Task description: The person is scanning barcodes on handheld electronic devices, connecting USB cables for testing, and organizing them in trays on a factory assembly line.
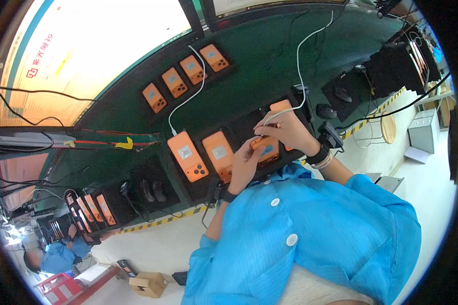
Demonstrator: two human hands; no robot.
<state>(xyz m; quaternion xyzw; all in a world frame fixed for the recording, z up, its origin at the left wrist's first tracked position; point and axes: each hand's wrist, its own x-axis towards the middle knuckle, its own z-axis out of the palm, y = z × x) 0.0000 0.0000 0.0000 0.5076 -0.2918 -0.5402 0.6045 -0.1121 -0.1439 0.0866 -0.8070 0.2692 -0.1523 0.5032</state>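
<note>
An orange phone (269,152) with a label on its back is in my left hand (245,168), the fingers wrapped round its side. Against the phone's upper end, my right hand (291,133) pinches the end of a white cable (298,63); whether the plug is in the port is hidden by the fingers. To the left lies an orange phone (188,156) with another white cable (182,103) plugged into its top. Between it and my left hand is a further orange phone (218,153). One more orange phone (281,105) shows partly behind my right hand.
A row of several orange phones (175,82) lies on the green bench (259,56) below a bright screen (102,46). Black stands and cords flank my arms. More phones (106,209) stand at the left, where a co-worker in blue (61,256) sits. A stool (388,128) is at right.
</note>
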